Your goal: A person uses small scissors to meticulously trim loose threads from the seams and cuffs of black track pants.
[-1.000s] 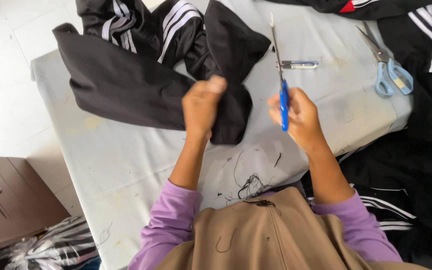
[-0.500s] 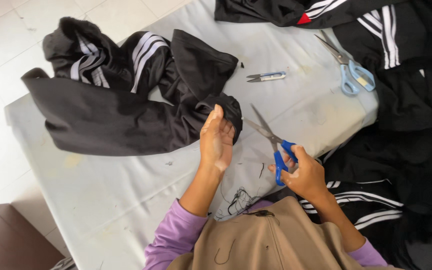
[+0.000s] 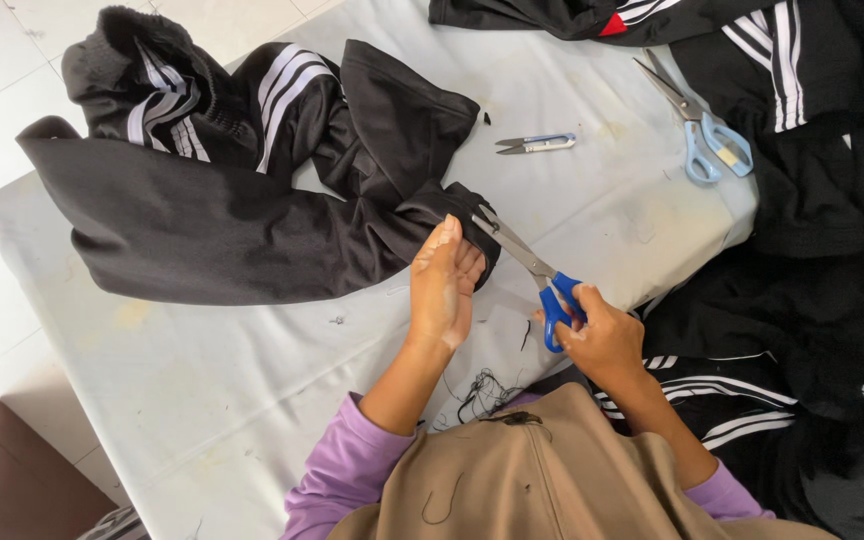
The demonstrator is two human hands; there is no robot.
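looking down from a head camera at a person in a tan top with purple sleeves, working at a table covered in pale grey cloth.

nearest the viewer, at about 6 o'clock, a small tangle of cut black threads lies on the cloth just beside the left forearm.

the right hand, at about 4 o'clock from the picture's middle, is closed through the blue handles of a pair of scissors. the silver blades are slightly parted and point toward 10 o'clock, their tips touching the edge of a black garment.

the left hand, near the middle, is upright with fingers held together and pressed against that same edge, gripping the fabric; how tightly cannot be told.

the black garment has white stripes and spreads from the middle out toward 9 and 11 o'clock, crumpled at its far end.

further off, at about 1 o'clock, a small silver thread snipper lies alone on the cloth. beyond it, near 2 o'clock, a second pair of scissors with light blue handles rests at the table's edge.

more black striped garments are heaped from 12 o'clock down the right side to 4 o'clock.
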